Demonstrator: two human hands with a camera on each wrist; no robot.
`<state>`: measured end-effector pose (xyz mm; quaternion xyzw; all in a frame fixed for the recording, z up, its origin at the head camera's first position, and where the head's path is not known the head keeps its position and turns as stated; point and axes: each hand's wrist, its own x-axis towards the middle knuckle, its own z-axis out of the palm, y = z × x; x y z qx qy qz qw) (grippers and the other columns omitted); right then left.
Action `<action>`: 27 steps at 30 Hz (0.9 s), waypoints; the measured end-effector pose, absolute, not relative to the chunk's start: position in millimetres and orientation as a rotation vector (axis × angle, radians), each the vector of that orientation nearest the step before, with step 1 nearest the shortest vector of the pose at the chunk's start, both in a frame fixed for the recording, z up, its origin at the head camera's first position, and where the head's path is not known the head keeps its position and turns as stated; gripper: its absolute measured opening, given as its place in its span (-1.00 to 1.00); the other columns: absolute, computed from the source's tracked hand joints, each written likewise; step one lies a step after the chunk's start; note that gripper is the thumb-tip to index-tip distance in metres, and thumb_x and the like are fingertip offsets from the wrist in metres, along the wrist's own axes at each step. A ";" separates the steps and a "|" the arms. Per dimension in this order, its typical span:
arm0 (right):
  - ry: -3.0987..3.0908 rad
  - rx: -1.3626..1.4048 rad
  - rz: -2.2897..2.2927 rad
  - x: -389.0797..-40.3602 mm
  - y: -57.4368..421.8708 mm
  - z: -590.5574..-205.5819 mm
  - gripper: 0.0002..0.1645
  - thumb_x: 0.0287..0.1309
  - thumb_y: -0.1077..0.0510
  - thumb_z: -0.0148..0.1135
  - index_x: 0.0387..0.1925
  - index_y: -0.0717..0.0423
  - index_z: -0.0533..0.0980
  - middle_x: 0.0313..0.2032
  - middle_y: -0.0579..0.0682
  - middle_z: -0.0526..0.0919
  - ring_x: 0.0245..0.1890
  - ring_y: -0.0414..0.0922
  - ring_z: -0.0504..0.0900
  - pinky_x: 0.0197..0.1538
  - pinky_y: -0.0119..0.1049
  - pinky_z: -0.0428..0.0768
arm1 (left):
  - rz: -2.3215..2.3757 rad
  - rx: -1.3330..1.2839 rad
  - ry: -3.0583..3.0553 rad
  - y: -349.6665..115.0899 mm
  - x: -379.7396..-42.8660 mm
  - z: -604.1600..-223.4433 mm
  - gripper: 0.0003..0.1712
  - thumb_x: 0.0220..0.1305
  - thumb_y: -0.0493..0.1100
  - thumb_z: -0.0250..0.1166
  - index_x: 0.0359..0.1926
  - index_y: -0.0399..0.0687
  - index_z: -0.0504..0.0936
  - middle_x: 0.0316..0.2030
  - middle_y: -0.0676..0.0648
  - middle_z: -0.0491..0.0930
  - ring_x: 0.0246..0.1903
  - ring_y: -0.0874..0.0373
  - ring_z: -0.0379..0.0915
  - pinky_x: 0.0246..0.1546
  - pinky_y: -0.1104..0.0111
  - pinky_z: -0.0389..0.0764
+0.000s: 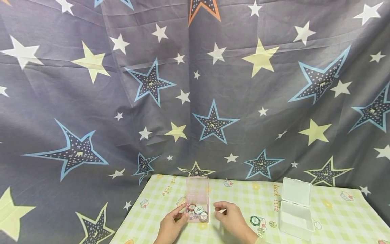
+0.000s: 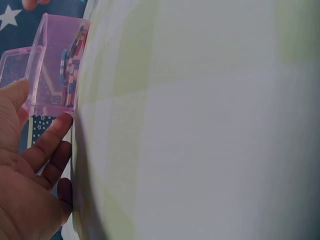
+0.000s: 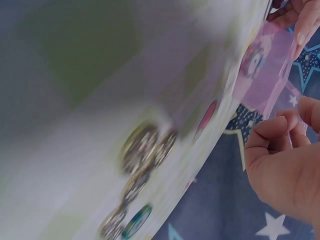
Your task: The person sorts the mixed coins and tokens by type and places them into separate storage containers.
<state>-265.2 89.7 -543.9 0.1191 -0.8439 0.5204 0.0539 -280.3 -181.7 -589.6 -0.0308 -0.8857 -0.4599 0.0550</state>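
Here's the pink box (image 1: 197, 199), standing open on the checked tabletop (image 1: 243, 196), hinged lid up at the back, poker chips (image 1: 199, 210) lying in its bottom! The left hand (image 1: 172, 223) is right at its left side, fingers spread, touching the wall. Across the gap, the right hand (image 1: 232, 220) hovers just beside the right wall, fingers loosely bent, thumb and forefinger apart, nothing visible between them.

Further right, a green-rimmed chip (image 1: 255, 221) and gold coins (image 1: 272, 224) lie loose, short of the open white box (image 1: 292, 230).

My read: it's the chip-boxing step, between one piece and the next, with the left hand steadying. The next move calls for the right grip to swing out and pinch that green-rimmed chip by its edge, without scattering the coins, while the left hand braces the box.
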 end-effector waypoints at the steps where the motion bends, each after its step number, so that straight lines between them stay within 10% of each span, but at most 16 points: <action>1: -2.567 0.344 1.599 -264.6 94.4 -543.9 -0.67 0.23 0.28 0.43 0.04 0.22 0.72 -0.18 0.07 0.80 -0.39 -0.27 0.63 -0.32 -0.43 0.62 | -1.394 -0.096 -2.689 -181.3 -280.2 -589.5 -0.42 0.41 0.13 0.44 0.38 0.17 0.66 -0.15 -0.02 0.85 -0.14 0.08 0.76 0.07 -0.19 0.67; 16: -2.763 0.051 1.198 -258.3 169.3 -549.8 -0.61 0.20 0.21 0.53 0.07 0.13 0.73 -0.15 -0.01 0.82 -0.43 -0.28 0.57 -0.32 -0.33 0.55 | -1.388 -0.088 -2.706 -180.7 -279.9 -587.8 -0.42 0.41 0.15 0.43 0.39 0.22 0.65 -0.13 -0.02 0.85 -0.09 0.01 0.77 0.10 -0.23 0.64; 27: -2.920 0.033 0.835 -257.3 193.5 -557.7 -0.42 0.05 0.17 0.60 0.13 0.23 0.67 -0.07 0.14 0.78 -0.02 0.17 0.76 0.06 0.12 0.72 | -1.391 -0.077 -2.697 -178.7 -275.8 -582.5 -0.42 0.41 0.12 0.44 0.39 0.18 0.65 -0.15 0.00 0.86 -0.13 0.08 0.76 0.09 -0.19 0.66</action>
